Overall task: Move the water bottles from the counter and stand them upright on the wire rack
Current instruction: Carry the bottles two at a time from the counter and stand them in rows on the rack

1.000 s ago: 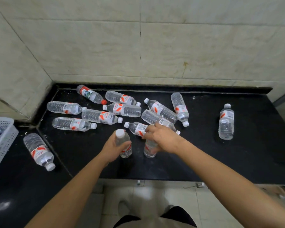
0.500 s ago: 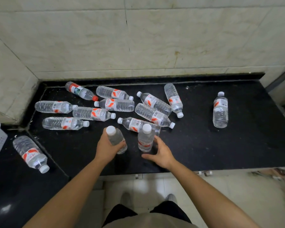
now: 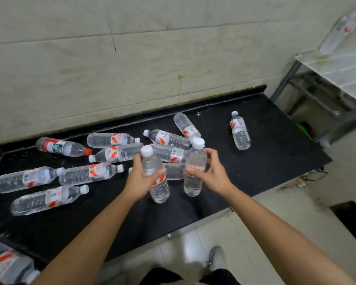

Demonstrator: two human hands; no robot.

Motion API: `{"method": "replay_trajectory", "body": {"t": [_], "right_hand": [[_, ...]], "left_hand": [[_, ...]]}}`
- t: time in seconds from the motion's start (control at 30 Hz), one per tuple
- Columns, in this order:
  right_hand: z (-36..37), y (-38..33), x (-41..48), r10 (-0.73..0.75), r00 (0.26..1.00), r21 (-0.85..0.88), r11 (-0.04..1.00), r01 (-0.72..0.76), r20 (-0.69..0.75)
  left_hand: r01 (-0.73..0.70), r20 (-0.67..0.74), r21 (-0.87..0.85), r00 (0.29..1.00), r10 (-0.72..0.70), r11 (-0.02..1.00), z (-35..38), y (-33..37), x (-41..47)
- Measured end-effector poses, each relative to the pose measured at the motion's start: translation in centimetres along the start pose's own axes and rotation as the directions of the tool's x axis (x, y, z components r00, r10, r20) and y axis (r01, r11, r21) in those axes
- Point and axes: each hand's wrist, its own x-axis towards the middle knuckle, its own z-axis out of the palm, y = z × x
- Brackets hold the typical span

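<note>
Water bottles are lying scattered across the black counter [image 3: 265,161], most of them on their sides. At the far left, 1 blurred bottle [image 3: 6,266] is poking into the lower corner of the view. Next to that, 2 clear ones are lying side by side, the nearer [image 3: 47,199] and the farther [image 3: 23,178], with a red-capped bottle [image 3: 63,147] resting behind them close to the tiled wall [image 3: 132,58]. Further along, a loose heap [image 3: 115,153] of white-capped bottles is piling toward the middle of the counter.

Over the front of that heap, the person's left hand [image 3: 141,179] is wrapping around a bottle with a red label [image 3: 155,177], gripping it at the waist and holding it nearly upright, base toward the counter. Just beside it, the right hand [image 3: 211,173] is curling around a second bottle [image 3: 194,169], also upright and cap up; whether either base is touching the counter, I cannot tell.

Well apart to the right, 1 bottle [image 3: 239,130] is lying alone. Beyond the counter's end, the wire rack [image 3: 337,68] is standing against the wall, with a blurred bottle [image 3: 345,25] on its upper shelf.
</note>
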Motion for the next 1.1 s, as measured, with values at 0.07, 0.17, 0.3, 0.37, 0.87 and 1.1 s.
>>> {"method": "replay_trajectory", "body": {"t": [0.07, 0.17, 0.3, 0.37, 0.87, 1.1], "right_hand": [[-3.5, -1.7, -0.6, -0.044, 0.996, 0.042, 0.998, 0.047, -0.073], [-9.3, -4.5, -1.5, -0.101, 0.968, 0.107, 0.986, 0.128, -0.229], [-18.3, -6.8, -3.5, -0.169, 0.892, 0.122, 0.963, 0.240, -0.418], [-22.6, -6.7, -4.5, -0.180, 0.832, 0.145, 0.944, 0.295, -0.525], [-55.3, -1.4, -8.5, -0.162, 0.617, 0.207, 0.851, 0.482, -0.770], [-66.7, 1.7, -4.0, -0.109, 0.590, 0.217, 0.865, 0.453, -0.800]], "left_hand": [[-0.093, 0.058, -0.018, 0.994, 0.094, 0.995, 1.9, 3.6, 1.4], [-0.213, 0.113, -0.085, 0.969, 0.221, 0.973, 5.9, 10.1, 2.9], [-0.335, 0.181, -0.244, 0.906, 0.382, 0.910, 12.2, 19.2, 3.4], [-0.357, 0.211, -0.320, 0.876, 0.433, 0.878, 15.9, 23.0, 3.3], [-0.457, 0.331, -0.474, 0.700, 0.633, 0.753, 50.9, 40.6, 2.9], [-0.468, 0.298, -0.472, 0.714, 0.634, 0.748, 61.4, 44.7, 7.8]]}}
